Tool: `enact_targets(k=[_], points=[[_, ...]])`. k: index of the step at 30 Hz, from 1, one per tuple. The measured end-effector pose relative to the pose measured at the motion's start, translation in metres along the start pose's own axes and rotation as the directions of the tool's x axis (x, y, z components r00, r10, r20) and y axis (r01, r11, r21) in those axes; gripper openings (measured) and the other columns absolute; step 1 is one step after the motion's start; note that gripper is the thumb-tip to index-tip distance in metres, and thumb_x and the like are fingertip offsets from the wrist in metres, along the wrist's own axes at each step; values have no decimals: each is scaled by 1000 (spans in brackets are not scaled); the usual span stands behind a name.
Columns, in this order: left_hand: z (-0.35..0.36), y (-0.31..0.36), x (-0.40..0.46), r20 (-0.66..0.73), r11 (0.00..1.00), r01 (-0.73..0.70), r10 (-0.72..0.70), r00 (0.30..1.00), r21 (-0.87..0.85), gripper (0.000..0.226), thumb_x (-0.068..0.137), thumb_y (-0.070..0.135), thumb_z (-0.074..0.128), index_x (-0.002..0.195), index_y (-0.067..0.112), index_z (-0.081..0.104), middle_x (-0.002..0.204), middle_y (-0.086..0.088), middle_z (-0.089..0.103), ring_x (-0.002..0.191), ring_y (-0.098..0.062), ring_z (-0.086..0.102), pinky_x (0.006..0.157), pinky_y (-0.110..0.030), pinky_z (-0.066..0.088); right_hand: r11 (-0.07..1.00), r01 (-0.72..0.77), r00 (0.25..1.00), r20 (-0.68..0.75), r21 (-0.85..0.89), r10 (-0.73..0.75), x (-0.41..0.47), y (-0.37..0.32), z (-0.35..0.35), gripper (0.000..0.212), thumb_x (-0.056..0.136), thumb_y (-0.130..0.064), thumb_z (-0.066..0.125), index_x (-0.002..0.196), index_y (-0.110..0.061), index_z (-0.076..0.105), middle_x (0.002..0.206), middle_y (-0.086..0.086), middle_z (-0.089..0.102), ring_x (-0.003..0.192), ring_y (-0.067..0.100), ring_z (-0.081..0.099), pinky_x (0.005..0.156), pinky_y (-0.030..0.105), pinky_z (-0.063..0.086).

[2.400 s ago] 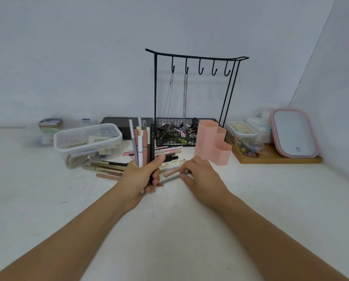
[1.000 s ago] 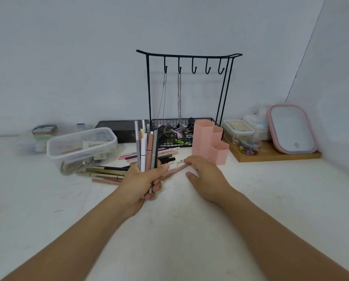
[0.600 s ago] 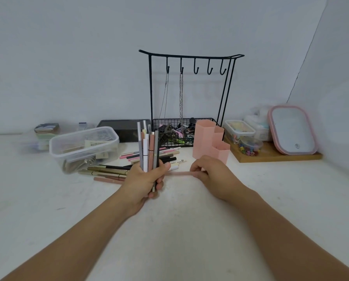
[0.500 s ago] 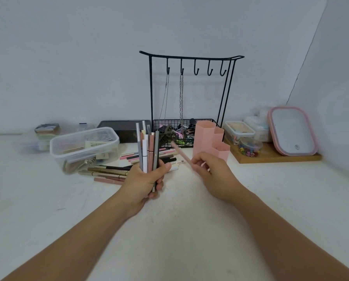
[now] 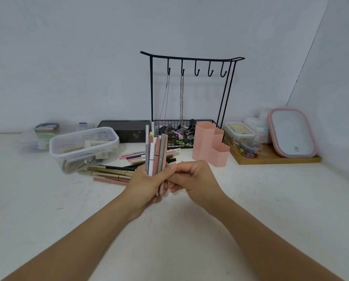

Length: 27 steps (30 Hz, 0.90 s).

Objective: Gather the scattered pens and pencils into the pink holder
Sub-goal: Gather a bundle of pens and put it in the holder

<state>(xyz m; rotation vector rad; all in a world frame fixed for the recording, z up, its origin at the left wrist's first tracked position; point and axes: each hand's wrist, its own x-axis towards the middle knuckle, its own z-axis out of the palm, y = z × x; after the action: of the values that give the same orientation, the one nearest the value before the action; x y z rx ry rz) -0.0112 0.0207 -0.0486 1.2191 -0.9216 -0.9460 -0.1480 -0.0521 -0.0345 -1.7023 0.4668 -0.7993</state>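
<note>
My left hand [image 5: 147, 182] grips an upright bundle of pens and pencils [image 5: 155, 152], grey, white and pink. My right hand [image 5: 191, 177] presses against the bundle's right side, fingers pinched on a pink pencil [image 5: 165, 159] at the bundle's edge. The pink holder [image 5: 210, 146], three stepped hexagonal cups, stands just behind my right hand and looks empty. More pens and pencils [image 5: 117, 171] lie scattered on the table to the left of my hands, gold, black and pink.
A clear plastic box [image 5: 82, 148] sits left of the scattered pens. Behind stand a black wire rack [image 5: 189, 94] with hooks, chains and a basket, and a black case [image 5: 125, 130]. A wooden tray [image 5: 270, 158] with small containers and a pink-rimmed mirror [image 5: 291, 131] lies at right.
My right hand picked a pink pencil off the table, swung it upright and brought it left against the bundle in my left hand. The bundle stayed in place.
</note>
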Motion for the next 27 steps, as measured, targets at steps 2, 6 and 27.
enact_targets(k=[2, 6, 27], points=[[0, 0, 2, -42, 999, 29, -30, 999, -22, 21, 87, 25, 77, 81, 10, 64, 59, -7, 51, 49, -16, 46, 40, -19, 30, 979, 76, 997, 3, -191, -77, 4, 3, -9, 14, 90, -1, 68, 91, -10, 78, 77, 5, 73, 65, 7, 62, 59, 19, 50], [-2, 2, 4, -78, 993, 78, -84, 993, -85, 12, 91, 11, 71, 84, 10, 61, 58, -2, 51, 48, -15, 48, 36, -18, 29, 758, 18, 868, -367, -651, -335, 17, 18, -55, 14, 87, -15, 70, 101, -18, 71, 95, -5, 69, 81, 6, 60, 75, 24, 44], [0, 5, -8, 119, 997, 63, -69, 991, 52, 18, 72, 15, 75, 72, 26, 61, 60, -8, 49, 54, -20, 48, 49, -24, 31, 351, -133, 975, -185, -927, -120, -3, -25, -51, 50, 84, -24, 66, 46, -18, 34, 52, 1, 41, 52, 17, 42, 47, 26, 26]])
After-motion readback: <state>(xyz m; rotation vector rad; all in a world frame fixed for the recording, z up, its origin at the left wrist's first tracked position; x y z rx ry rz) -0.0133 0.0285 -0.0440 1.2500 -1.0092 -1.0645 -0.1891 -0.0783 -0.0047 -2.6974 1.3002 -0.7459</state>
